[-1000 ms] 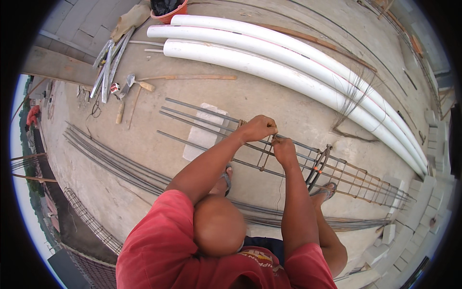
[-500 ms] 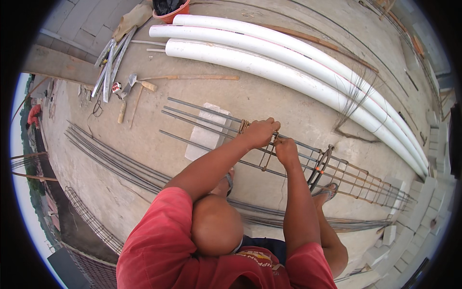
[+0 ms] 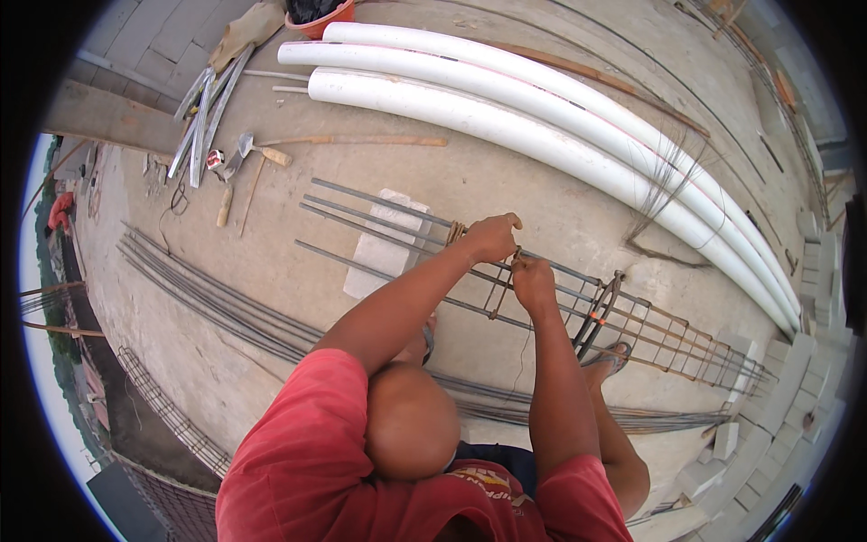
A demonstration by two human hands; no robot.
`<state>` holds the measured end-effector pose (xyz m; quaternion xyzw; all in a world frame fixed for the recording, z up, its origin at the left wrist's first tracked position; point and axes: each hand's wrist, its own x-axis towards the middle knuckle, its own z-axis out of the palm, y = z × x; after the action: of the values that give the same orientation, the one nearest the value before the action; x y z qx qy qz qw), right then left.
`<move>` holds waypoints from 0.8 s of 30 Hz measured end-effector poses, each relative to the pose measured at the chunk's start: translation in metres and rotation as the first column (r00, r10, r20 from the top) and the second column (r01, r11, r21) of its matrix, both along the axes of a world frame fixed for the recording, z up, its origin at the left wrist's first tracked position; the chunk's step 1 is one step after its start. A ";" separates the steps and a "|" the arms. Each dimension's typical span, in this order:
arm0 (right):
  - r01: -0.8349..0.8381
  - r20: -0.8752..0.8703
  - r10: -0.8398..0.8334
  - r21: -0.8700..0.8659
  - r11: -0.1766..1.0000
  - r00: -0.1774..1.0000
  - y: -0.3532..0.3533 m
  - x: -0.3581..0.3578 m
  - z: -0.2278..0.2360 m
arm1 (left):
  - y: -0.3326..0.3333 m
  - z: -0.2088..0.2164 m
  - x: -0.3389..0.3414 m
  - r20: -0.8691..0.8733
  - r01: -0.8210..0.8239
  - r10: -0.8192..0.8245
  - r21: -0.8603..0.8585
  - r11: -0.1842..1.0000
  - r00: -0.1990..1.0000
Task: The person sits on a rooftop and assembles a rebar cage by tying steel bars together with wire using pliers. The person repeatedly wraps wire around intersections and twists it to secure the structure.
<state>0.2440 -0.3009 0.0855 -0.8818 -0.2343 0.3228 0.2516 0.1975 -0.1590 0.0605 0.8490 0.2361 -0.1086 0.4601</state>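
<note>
On the concrete floor [image 3: 488, 181], a long rebar cage [image 3: 573, 294] lies across the person's front, its near bars resting over a pale block [image 3: 388, 253] and its far end above another light block [image 3: 742, 341]. The two blocks probably serve to lift the steel off the ground, leaving room for fingers to pass beneath it.

Both hands meet at one upper corner of the cage, where a square stirrup [image 3: 492, 315] rings the bars. The right hand [image 3: 535, 282] is clenched at that corner, seemingly gripping the stirrup; anything inside its fist is hidden. The left hand [image 3: 492, 238] bends over the top bar just beside it, forefinger lifted; whether it grasps anything I cannot tell. Such closeness would suit fine finger work at a single joint.

Next to the left hand, several rings [image 3: 454, 233] sit bunched on the bars, perhaps parked there within reach. A dark two-handled tool [image 3: 600, 313] leans across the cage beyond the right hand, likely for the same reason. Loose thin wire [image 3: 668, 259] lies by the white pipes [image 3: 542, 126], its strands spreading over them.
</note>
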 end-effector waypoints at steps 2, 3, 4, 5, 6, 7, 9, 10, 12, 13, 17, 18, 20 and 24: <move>-0.003 -0.004 0.003 -0.005 1.000 1.000 0.003 -0.002 0.005 | 0.002 -0.012 -0.003 0.050 -0.084 0.086 -0.050 0.995 0.995; -0.002 -0.002 0.002 -0.003 1.000 1.000 0.002 -0.001 0.004 | 0.002 -0.009 -0.003 0.081 -0.087 0.095 -0.097 0.991 0.992; -0.003 0.000 0.003 -0.001 1.000 1.000 0.001 -0.001 0.002 | 0.002 -0.006 -0.004 0.110 -0.090 0.106 -0.143 0.986 0.988; -0.005 0.002 0.005 0.002 1.000 1.000 0.000 0.000 0.001 | 0.002 -0.003 -0.005 0.139 -0.092 0.120 -0.190 0.977 0.983; -0.008 0.002 0.008 0.000 1.000 1.000 0.000 0.000 0.001 | 0.002 0.001 -0.007 0.149 -0.089 0.123 -0.216 0.972 0.981; -0.011 0.002 0.011 -0.002 1.000 1.000 -0.001 0.000 0.001 | 0.002 0.006 -0.009 0.159 -0.086 0.127 -0.241 0.967 0.979; -0.048 -0.007 0.048 -0.001 0.999 0.999 -0.002 0.001 0.001 | 0.001 0.009 -0.014 0.195 -0.071 0.123 -0.253 0.965 0.973; -0.081 -0.017 0.081 0.003 0.997 0.997 -0.002 0.003 0.001 | 0.002 0.009 -0.017 0.220 -0.059 0.113 -0.239 0.969 0.969; -0.161 -0.021 0.161 0.012 0.987 0.987 -0.008 0.012 0.002 | 0.003 0.012 -0.020 0.234 -0.045 0.096 -0.213 0.976 0.968; -0.211 -0.018 0.211 0.014 0.977 0.977 -0.016 0.021 0.002 | 0.002 0.014 -0.020 0.221 -0.046 0.092 -0.205 0.978 0.971; -0.543 0.176 0.575 -0.197 0.816 0.799 -0.021 0.054 0.032 | 0.001 0.015 -0.020 0.199 -0.048 0.074 -0.130 0.990 0.977; -0.611 0.227 0.666 -0.270 0.744 0.711 -0.018 0.064 0.039 | 0.000 0.016 -0.018 0.190 -0.056 0.080 -0.129 0.990 0.979; -0.695 0.288 0.818 -0.431 0.576 0.499 0.004 0.085 0.046 | -0.002 0.016 -0.018 0.167 -0.084 0.103 -0.118 0.989 0.981; -0.674 0.367 0.869 -0.553 0.490 0.331 0.047 0.086 0.066 | -0.005 0.016 -0.016 0.165 -0.108 0.114 -0.048 0.993 0.980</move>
<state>0.3300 -0.2544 0.1512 -0.7358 -0.6437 0.1331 -0.1631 0.1817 -0.1643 0.0769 0.8314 0.2414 -0.0156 0.5002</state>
